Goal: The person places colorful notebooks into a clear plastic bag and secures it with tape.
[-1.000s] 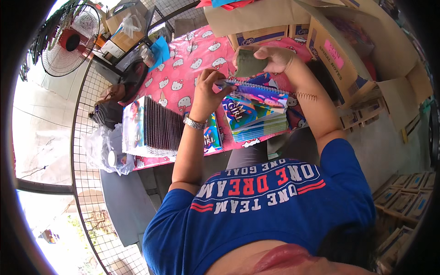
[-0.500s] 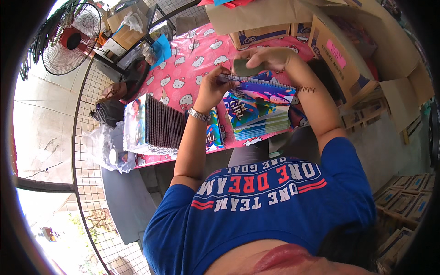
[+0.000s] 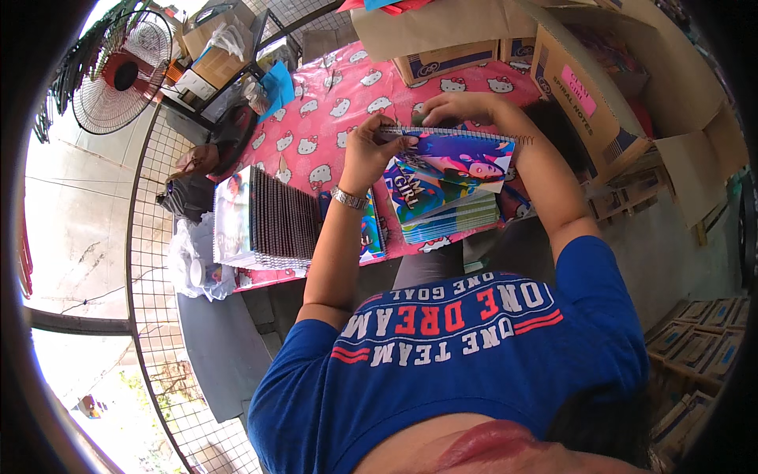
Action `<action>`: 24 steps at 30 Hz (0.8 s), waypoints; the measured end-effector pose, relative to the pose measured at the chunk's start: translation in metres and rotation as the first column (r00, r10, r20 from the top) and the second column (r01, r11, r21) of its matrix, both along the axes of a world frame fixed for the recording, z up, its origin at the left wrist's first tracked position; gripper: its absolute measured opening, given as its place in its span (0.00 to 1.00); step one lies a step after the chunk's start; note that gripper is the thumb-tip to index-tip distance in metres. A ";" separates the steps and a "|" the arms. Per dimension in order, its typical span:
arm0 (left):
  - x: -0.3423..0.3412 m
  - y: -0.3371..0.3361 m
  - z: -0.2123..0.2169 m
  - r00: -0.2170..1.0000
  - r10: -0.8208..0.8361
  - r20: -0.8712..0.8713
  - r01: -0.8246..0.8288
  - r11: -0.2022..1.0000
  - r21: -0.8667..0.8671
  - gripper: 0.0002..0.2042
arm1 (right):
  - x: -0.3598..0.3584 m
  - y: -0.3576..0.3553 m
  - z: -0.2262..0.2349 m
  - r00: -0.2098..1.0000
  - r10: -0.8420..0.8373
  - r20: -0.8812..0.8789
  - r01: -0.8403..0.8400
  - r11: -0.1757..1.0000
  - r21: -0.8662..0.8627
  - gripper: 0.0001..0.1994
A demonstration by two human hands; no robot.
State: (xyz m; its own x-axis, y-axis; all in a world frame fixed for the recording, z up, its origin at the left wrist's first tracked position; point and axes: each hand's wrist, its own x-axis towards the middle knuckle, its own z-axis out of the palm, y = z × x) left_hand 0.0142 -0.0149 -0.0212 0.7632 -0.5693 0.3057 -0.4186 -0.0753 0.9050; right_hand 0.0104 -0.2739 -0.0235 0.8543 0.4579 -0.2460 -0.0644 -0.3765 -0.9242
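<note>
My left hand [image 3: 369,152] is closed on the left end of a spiral notebook [image 3: 466,148], thumb on its colourful cover, holding it tilted. A thin wire coil [image 3: 489,136] runs along the notebook's top edge, and its loose end sticks out past the right corner. Behind that edge, my right hand [image 3: 462,109] bends its fingers around a dark green pad [image 3: 418,117], mostly hidden now by the fingers and notebook. Below the held notebook lies a pile of matching notebooks [image 3: 450,217]. Left of my left forearm stands a tall stack of coil-bound notebooks [image 3: 272,221].
A pink patterned cloth [image 3: 316,118] covers the table. Open cardboard boxes [image 3: 584,118] stand at the right and back. A clear plastic bag [image 3: 197,261] hangs at the table's left corner. A fan [image 3: 125,75] and a loaded shelf [image 3: 225,67] are at the far left.
My right hand has turned and lowered behind the coil, so the green pad shows far less. The notebook's right end has shifted slightly right and up, with more cover showing.
</note>
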 end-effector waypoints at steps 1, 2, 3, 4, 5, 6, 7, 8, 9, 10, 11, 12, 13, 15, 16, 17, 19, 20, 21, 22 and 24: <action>-0.002 -0.001 0.000 1.000 0.031 -0.004 -0.031 0.999 0.006 0.14 | 0.002 -0.012 -0.022 0.978 -0.207 0.019 0.207 0.978 0.010 0.25; 0.001 -0.003 -0.004 0.996 0.068 0.064 -0.069 0.997 0.015 0.12 | 0.007 -0.029 -0.050 0.912 -0.408 0.042 0.408 0.913 0.019 0.27; 0.000 -0.006 -0.004 0.991 0.116 0.063 -0.117 0.993 0.012 0.12 | 0.006 -0.047 -0.078 0.804 -0.593 0.052 0.592 0.805 0.035 0.29; -0.003 -0.005 -0.005 0.983 0.174 0.058 -0.176 0.984 0.018 0.12 | -0.003 -0.060 -0.104 0.806 -0.557 0.200 0.590 0.785 -0.191 0.32; -0.006 -0.008 -0.003 0.975 0.213 0.056 -0.214 0.977 0.018 0.11 | -0.017 -0.077 -0.139 0.824 -0.469 0.317 0.560 0.761 -0.329 0.32; -0.010 -0.012 0.001 0.978 0.209 0.006 -0.209 0.978 -0.011 0.10 | -0.032 -0.094 -0.173 0.828 -0.370 0.421 0.547 0.699 -0.460 0.31; -0.012 -0.020 0.003 0.985 0.169 -0.018 -0.170 0.980 -0.103 0.10 | -0.048 -0.106 -0.206 0.838 -0.241 0.489 0.504 0.687 -0.524 0.26; -0.014 -0.018 0.001 0.984 0.174 -0.039 -0.179 0.967 -0.180 0.10 | -0.056 -0.097 -0.218 0.754 -0.514 0.409 0.614 0.772 -0.163 0.24; -0.018 -0.015 -0.003 0.981 0.182 -0.065 -0.192 0.948 -0.255 0.10 | -0.072 -0.082 -0.229 0.665 -0.717 0.209 0.689 0.697 0.200 0.23; -0.020 -0.007 -0.008 0.969 0.235 -0.076 -0.246 0.937 -0.248 0.10 | -0.087 -0.062 -0.225 0.618 -0.739 0.269 0.734 0.665 0.139 0.23; -0.022 -0.004 -0.010 0.958 0.273 -0.085 -0.286 0.926 -0.245 0.10 | -0.109 -0.046 -0.220 0.558 -0.758 0.337 0.785 0.614 0.082 0.24; -0.023 -0.005 -0.010 0.951 0.292 -0.097 -0.307 0.918 -0.250 0.11 | -0.139 -0.038 -0.231 0.604 -0.647 0.465 0.752 0.656 -0.063 0.24; -0.022 -0.006 -0.011 0.948 0.297 -0.115 -0.317 0.919 -0.235 0.12 | -0.167 -0.034 -0.243 0.642 -0.514 0.569 0.718 0.663 -0.210 0.25; -0.019 -0.006 -0.013 0.936 0.320 -0.147 -0.345 0.916 -0.203 0.14 | -0.201 -0.016 -0.245 0.676 -0.344 0.652 0.715 0.520 -0.467 0.26; -0.025 -0.013 -0.010 0.917 0.350 -0.193 -0.388 0.895 -0.221 0.18 | -0.209 -0.011 -0.245 0.699 -0.248 0.671 0.701 0.422 -0.574 0.27; -0.019 -0.013 -0.013 0.912 0.400 -0.094 -0.410 0.902 -0.135 0.18 | -0.209 -0.013 -0.242 0.703 -0.219 0.676 0.695 0.409 -0.591 0.29; -0.023 -0.021 -0.009 0.915 0.391 -0.103 -0.404 0.889 -0.213 0.18 | -0.214 -0.021 -0.244 0.713 -0.166 0.681 0.684 0.380 -0.623 0.31; -0.027 -0.022 -0.010 0.921 0.368 -0.131 -0.389 0.893 -0.227 0.14 | -0.219 -0.017 -0.244 0.734 -0.133 0.666 0.661 0.367 -0.655 0.31; -0.031 -0.020 -0.009 0.915 0.404 -0.005 -0.396 0.895 -0.204 0.10 | -0.222 -0.012 -0.233 0.749 -0.099 0.656 0.642 0.355 -0.679 0.32; -0.034 -0.018 -0.009 0.922 0.386 0.038 -0.370 0.905 -0.210 0.10 | -0.225 -0.011 -0.222 0.760 -0.066 0.647 0.628 0.334 -0.703 0.32; -0.040 -0.013 -0.008 0.939 0.341 0.051 -0.323 0.921 -0.218 0.10 | -0.231 -0.009 -0.205 0.779 -0.132 0.613 0.611 0.380 -0.694 0.31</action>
